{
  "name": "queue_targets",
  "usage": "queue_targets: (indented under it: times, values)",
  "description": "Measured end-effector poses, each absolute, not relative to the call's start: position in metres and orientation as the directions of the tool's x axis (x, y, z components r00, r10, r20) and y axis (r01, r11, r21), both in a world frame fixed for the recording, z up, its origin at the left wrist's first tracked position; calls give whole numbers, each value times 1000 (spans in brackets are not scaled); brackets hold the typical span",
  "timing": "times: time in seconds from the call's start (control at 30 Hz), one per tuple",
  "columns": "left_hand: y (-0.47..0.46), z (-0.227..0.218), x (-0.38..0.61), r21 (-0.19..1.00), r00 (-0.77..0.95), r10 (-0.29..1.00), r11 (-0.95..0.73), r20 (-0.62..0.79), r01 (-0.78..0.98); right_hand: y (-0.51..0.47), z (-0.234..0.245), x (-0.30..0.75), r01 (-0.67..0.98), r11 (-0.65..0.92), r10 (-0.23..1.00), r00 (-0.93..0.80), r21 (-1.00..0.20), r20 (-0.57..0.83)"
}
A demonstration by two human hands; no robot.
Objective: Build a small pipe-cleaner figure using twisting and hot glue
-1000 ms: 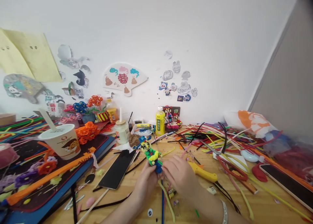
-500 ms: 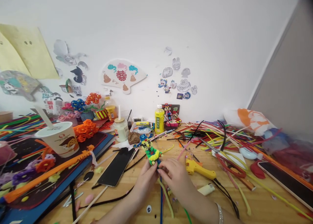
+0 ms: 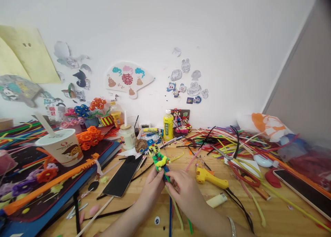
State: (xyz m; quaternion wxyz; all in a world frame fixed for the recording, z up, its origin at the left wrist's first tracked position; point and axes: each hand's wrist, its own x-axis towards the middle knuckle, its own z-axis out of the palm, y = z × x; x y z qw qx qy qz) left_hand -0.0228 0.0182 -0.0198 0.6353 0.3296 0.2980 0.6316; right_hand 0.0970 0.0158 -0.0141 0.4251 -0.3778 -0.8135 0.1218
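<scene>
Right fingers [image 3: 171, 176] bent, thumb and index nearly together at the lower end of the small green, yellow and blue pipe-cleaner figure [image 3: 160, 158]; other fingertips curled out of sight, so can't tell if they grip. Left thumb lies along the figure's lower front, fingers closed round it from the far side and mostly hidden; this is the hand with the clear hold. Figure leans left at the top, nearer the person than the yellow bottle [image 3: 168, 127] and slightly left of it. Its lower end is covered by both hands, face details too small to read. Left hand [image 3: 152, 182] has palm turned inward, wrist roughly straight, forearm running down-left; right hand [image 3: 184, 190] back up, knuckles raised, forearm angling down-right, bracelet [image 3: 232, 226] at the wrist. Both forearms cut off at bottom edge. Blue stem [image 3: 170, 213] runs down below the hands, top end hidden; green stem [image 3: 190, 226] partly covered by right forearm. Out from there, all nearer than the bottle: yellow glue gun [image 3: 213, 179] to its right, cord leaving toward the bottom; dark phone [image 3: 122, 177] to its left. Scissors [image 3: 227, 157] right of the bottle, partly lost among tangled stems; far right of it, second phone [image 3: 305, 188] is cropped by the edge.
</scene>
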Motion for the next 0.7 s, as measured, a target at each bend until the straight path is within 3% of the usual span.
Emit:
queue_targets:
  times: [0.37, 0.7]
  values:
    - [20, -16, -25, 779, -9, 996, -71, 83, -624, 15, -9, 104, 562, 668, 737, -411, -487, 536]
    - [21, -15, -25, 781, 35, 989, -92, 144, -617, 33, -4, 116, 582, 805, 525, -609, -114, 595]
